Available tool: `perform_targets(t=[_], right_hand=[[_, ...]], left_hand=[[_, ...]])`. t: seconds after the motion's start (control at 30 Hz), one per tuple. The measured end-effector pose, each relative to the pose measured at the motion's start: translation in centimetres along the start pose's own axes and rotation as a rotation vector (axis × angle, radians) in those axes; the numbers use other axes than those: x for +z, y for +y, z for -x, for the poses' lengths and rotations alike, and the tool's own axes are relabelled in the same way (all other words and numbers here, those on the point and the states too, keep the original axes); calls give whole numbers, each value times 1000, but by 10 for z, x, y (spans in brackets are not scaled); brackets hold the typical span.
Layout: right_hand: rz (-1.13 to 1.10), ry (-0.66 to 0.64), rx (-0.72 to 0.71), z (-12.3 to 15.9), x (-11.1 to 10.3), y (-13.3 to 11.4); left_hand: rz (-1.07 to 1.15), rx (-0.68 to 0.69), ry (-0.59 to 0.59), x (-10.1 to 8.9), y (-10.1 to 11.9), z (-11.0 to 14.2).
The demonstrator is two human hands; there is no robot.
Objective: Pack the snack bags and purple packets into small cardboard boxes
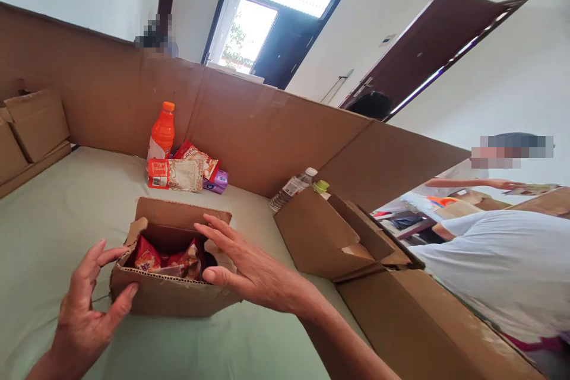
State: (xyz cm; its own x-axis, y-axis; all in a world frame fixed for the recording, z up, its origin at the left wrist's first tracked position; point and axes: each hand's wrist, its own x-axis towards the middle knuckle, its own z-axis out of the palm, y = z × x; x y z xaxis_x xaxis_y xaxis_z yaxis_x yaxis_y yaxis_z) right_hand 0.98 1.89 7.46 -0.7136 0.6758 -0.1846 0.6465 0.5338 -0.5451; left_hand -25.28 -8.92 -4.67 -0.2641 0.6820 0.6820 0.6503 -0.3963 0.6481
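Note:
A small open cardboard box [171,297] sits on the pale green tabletop [53,214] in front of me, with red snack packets [169,260] inside. My left hand [86,306] is at the box's left front corner, fingers spread, thumb against the front wall. My right hand [243,261] lies over the box's right side, fingers stretched out across the opening, holding nothing.
An orange drink bottle [161,130], snack packets [182,173] and a purple pack [218,181] stand at the back. A clear water bottle [291,188] lies by a larger open box [338,237]. Cardboard walls [249,124] ring the table. A person in a white shirt [503,267] works at right.

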Motion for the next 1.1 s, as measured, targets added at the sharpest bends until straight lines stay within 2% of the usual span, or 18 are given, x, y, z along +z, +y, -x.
perform_targets(t=[0.1, 0.17, 0.3, 0.4, 0.47, 0.53, 0.63, 0.77, 0.83, 0.97, 1.03, 1.1], right_hand=[[-33, -70, -28, -3, 1, -1], [-27, -33, -64, 0, 5, 4], [68, 291, -176, 2, 6, 20], [109, 476, -171, -4, 1, 29], [48, 433, -147, -5, 1, 31], [-3, 301, -171, 0, 8, 29], [74, 190, -230, 13, 25, 29], [224, 175, -176, 16, 37, 41], [223, 153, -147, 7, 36, 46], [152, 163, -198, -13, 30, 48], [158, 197, -211, -11, 28, 47], [184, 227, -170, 4, 29, 48]], left_hand=[[-83, 38, -92, -3, 6, -6], [-115, 46, -162, -8, 9, -9], [-213, 17, -203, -12, 11, -15], [-254, 21, -178, -8, 8, -20], [-245, 23, -178, -4, 5, -23], [-236, 30, -203, -1, 2, -24], [-152, 85, -323, 3, -4, -23], [-47, 139, -380, 6, -12, -26], [-31, 136, -375, 6, -16, -29], [-7, 100, -368, 5, -19, -37], [-20, 58, -381, 7, -21, -37], [-33, 5, -399, 11, -24, -34]])
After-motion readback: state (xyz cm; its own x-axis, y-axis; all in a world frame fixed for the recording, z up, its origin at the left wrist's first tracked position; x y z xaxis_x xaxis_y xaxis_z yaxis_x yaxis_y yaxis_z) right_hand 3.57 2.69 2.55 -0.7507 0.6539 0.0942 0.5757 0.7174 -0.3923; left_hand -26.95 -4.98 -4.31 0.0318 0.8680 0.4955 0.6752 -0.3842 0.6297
